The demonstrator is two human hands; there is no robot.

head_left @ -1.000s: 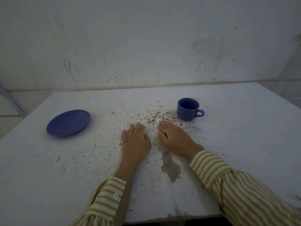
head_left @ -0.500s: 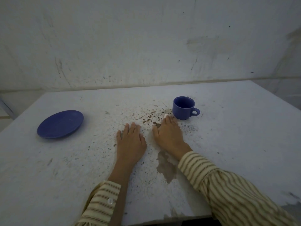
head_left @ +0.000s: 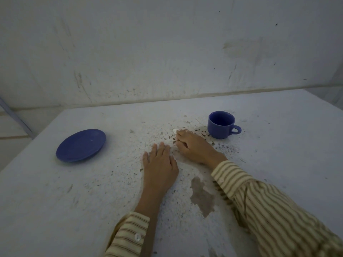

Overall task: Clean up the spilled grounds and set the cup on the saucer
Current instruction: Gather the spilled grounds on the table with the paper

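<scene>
Your right hand [head_left: 193, 147] curls over a white scrap [head_left: 175, 131] at frame center, fingers pinching it, mostly hidden. Your left hand [head_left: 159, 169] lies flat on the table [head_left: 55, 201], fingers together.

No text, label, brand, number or sign is showing anywhere readable, neither on the blue cup [head_left: 221, 124], nor on the blue saucer [head_left: 81, 145], nor on the speckled white table [head_left: 278, 145], nor on the wall [head_left: 167, 52].
</scene>
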